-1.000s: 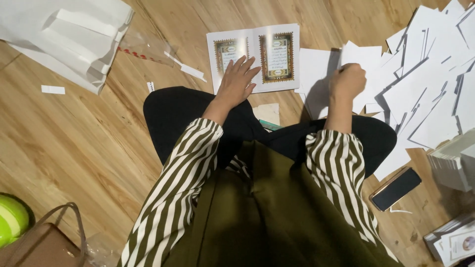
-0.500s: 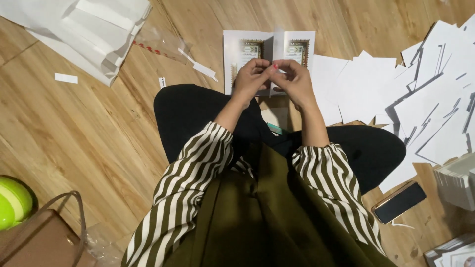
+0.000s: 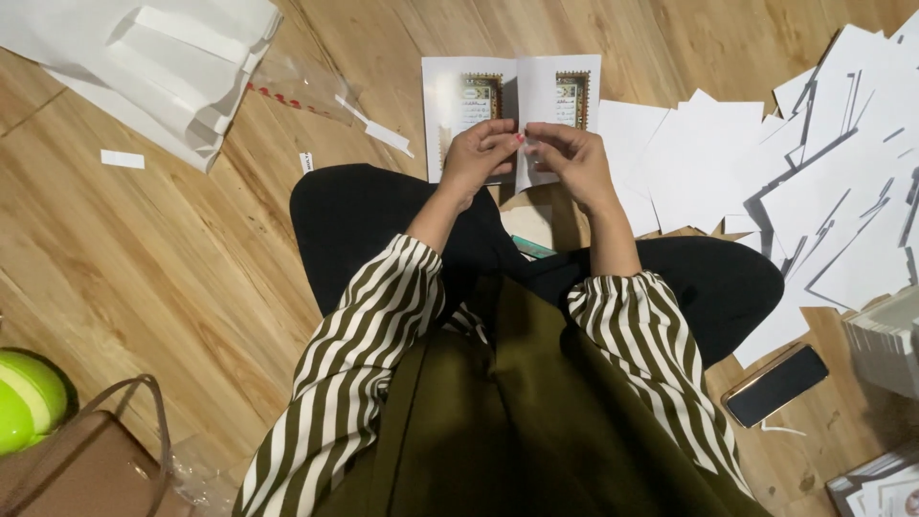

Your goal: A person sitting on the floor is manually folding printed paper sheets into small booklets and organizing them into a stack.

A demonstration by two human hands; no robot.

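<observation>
My left hand [image 3: 481, 151] and my right hand [image 3: 571, 158] meet fingertip to fingertip above my crossed legs, pinching a small thin white piece [image 3: 525, 140] between them; what it is I cannot make out. Just beyond the hands an open white card [image 3: 512, 101] with two framed green-and-gold panels lies flat on the wooden floor. Striped sleeves cover both forearms.
A spread of white cards [image 3: 804, 182] covers the floor at right, with a stack [image 3: 885, 349] by a dark phone [image 3: 775, 385]. White folded sheets [image 3: 153, 62] and a clear wrapper [image 3: 302, 91] lie at upper left. A brown bag [image 3: 86, 460] and a green object [image 3: 29, 397] sit lower left.
My left hand lifted off the open card and my right hand came in from the white cards at right; both now meet in front of me. The view shifted slightly.
</observation>
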